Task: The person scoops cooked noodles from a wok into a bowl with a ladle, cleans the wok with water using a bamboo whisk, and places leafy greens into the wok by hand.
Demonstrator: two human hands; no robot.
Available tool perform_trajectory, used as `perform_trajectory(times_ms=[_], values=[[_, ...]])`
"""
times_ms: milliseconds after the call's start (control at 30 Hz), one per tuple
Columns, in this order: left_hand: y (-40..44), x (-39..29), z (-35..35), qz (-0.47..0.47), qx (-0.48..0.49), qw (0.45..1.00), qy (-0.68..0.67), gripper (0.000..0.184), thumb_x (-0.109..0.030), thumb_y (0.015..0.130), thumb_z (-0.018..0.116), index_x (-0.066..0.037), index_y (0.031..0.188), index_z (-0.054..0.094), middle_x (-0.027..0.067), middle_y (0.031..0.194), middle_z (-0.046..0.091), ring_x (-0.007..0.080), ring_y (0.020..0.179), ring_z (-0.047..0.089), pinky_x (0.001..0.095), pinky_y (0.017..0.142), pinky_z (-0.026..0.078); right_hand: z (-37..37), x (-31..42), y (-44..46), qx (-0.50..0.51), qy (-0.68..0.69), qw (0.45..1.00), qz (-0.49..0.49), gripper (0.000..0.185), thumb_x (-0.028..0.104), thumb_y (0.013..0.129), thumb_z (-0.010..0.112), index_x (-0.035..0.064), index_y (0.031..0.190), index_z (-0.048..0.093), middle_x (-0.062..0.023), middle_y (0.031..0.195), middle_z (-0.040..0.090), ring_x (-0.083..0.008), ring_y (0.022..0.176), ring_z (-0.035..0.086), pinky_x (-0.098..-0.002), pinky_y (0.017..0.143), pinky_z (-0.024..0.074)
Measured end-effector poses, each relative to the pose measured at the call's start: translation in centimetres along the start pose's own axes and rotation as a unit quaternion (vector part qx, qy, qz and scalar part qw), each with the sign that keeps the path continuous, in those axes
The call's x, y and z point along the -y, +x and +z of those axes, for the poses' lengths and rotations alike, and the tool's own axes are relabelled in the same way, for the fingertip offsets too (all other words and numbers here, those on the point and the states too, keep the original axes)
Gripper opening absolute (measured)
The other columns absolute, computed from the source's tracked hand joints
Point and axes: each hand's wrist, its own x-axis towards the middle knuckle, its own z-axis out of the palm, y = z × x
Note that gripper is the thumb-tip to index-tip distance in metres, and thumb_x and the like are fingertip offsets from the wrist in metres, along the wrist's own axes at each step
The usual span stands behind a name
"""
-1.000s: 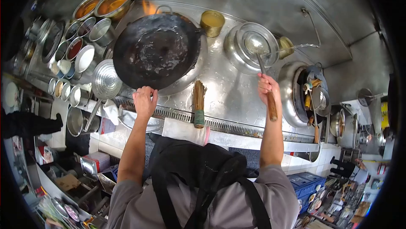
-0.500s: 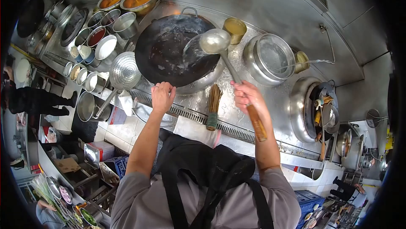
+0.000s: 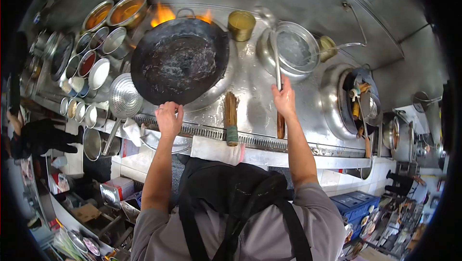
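Note:
A large black wok (image 3: 180,63) sits on the burner, wet inside with faint vapour. My left hand (image 3: 169,119) is closed at its near rim, fingers bent over the edge. To the right lies a metal ladle (image 3: 276,61) with a wooden handle end, its bowl up by a tin and the rim of a steel pot (image 3: 294,49). My right hand (image 3: 284,98) is at the ladle's handle, fingers stretched out and thumb apart, the handle passing between them. A bamboo brush (image 3: 231,121) bound in green lies between my hands.
Flames (image 3: 163,15) rise behind the wok. A perforated skimmer (image 3: 126,96) and several seasoning containers stand at left. A tin (image 3: 241,25) stands behind. A folded white towel (image 3: 215,149) lies on the front edge. A second burner (image 3: 337,102) holds stacked utensils at right. Other people stand at both sides.
The ladle, earlier held over the wok with water spilling from it, now lies to the right by the pot. My right hand's fingers have straightened. Flames now show behind the wok.

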Motion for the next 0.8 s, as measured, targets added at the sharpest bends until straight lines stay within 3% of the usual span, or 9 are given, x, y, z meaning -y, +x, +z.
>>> perform_trajectory(times_ms=[167,267,333,367,433,467,533,600,800], values=[[0.0,0.1,0.0,-0.009,0.018,1.000,0.008,0.017,-0.021,0.088,0.069,-0.011,0.081,0.059,0.0060,0.082,0.061,0.0295,0.083,0.059,0.0451,0.076,0.041,-2.7,-9.2,4.6,-0.153,-0.166,0.973,0.046,0.041,0.017,0.093,0.063,0.0008,0.128,0.053,-0.0287,0.093,0.070,-0.0500,0.088,0.067,-0.0517,0.082,0.0519],[0.1,0.1,-0.1,-0.011,0.027,1.000,0.007,0.017,-0.021,0.088,0.069,-0.011,0.081,0.059,0.0062,0.082,0.061,0.0297,0.083,0.060,0.0451,0.077,0.041,-2.9,-14.7,7.4,-0.162,-0.198,0.963,0.081,0.034,0.019,0.092,0.064,-0.0027,0.117,0.056,-0.0285,0.091,0.070,-0.0467,0.084,0.069,-0.0498,0.078,0.0542],[0.1,0.1,-0.2,-0.010,0.027,1.000,0.006,0.016,-0.021,0.088,0.070,-0.011,0.081,0.059,0.0063,0.082,0.061,0.0298,0.083,0.060,0.0451,0.076,0.041,-3.5,-16.0,8.6,-0.144,-0.164,0.969,0.114,0.025,0.020,0.093,0.063,-0.0022,0.102,0.059,-0.0197,0.080,0.069,-0.0346,0.067,0.069,-0.0432,0.065,0.0548],[0.1,0.1,-0.2,-0.010,0.027,1.000,0.005,0.016,-0.021,0.088,0.070,-0.011,0.081,0.059,0.0063,0.082,0.061,0.0299,0.084,0.060,0.0451,0.076,0.041,-4.5,-14.6,8.7,-0.051,0.105,0.972,0.204,0.018,0.018,0.093,0.061,0.0005,0.092,0.058,-0.0147,0.074,0.065,-0.0296,0.061,0.064,-0.0397,0.059,0.0516],[0.2,0.2,-0.1,-0.012,0.028,1.000,0.001,0.016,-0.021,0.088,0.070,-0.011,0.081,0.059,0.0063,0.083,0.061,0.0300,0.084,0.060,0.0450,0.076,0.041,-5.6,-11.6,8.3,0.042,0.459,0.839,0.290,0.024,0.015,0.095,0.059,0.0099,0.074,0.051,0.0035,0.059,0.044,-0.0090,0.046,0.039,-0.0258,0.045,0.0344],[0.1,0.3,-0.1,-0.013,0.029,0.999,-0.001,0.016,-0.021,0.087,0.070,-0.011,0.081,0.059,0.0064,0.083,0.062,0.0300,0.084,0.060,0.0450,0.076,0.041,-6.3,-10.5,7.6,0.047,0.456,0.840,0.291,0.024,0.015,0.095,0.059,0.0099,0.074,0.051,0.0035,0.059,0.044,-0.0090,0.046,0.039,-0.0258,0.045,0.0344],[0.2,0.0,-0.4,-0.018,0.028,0.999,0.000,0.016,-0.021,0.087,0.071,-0.012,0.082,0.059,0.0063,0.083,0.062,0.0300,0.084,0.060,0.0449,0.077,0.041,-7.4,-8.1,6.2,0.096,0.625,0.704,0.322,0.018,0.014,0.097,0.058,0.0077,0.080,0.055,0.0058,0.060,0.043,-0.0064,0.046,0.040,-0.0249,0.044,0.0339],[0.4,0.1,-0.5,-0.012,0.019,1.000,-0.002,0.016,-0.021,0.086,0.072,-0.012,0.082,0.059,0.0061,0.083,0.062,0.0297,0.084,0.060,0.0447,0.077,0.040,-8.2,-4.8,3.7,0.092,0.596,0.747,0.282,0.012,0.014,0.099,0.056,0.0037,0.093,0.059,0.0075,0.064,0.042,-0.0039,0.048,0.041,-0.0231,0.044,0.0333],[0.4,0.8,0.5,-0.048,0.036,0.998,-0.010,0.016,-0.023,0.080,0.073,-0.010,0.076,0.065,0.0108,0.083,0.066,0.0327,0.085,0.065,0.0502,0.075,0.047,-8.9,0.1,-1.2,0.221,0.716,0.607,0.265,0.040,0.014,0.108,0.040,-0.0123,0.138,0.040,0.0006,0.070,0.043,-0.0082,0.049,0.043,-0.0251,0.042,0.0350]])
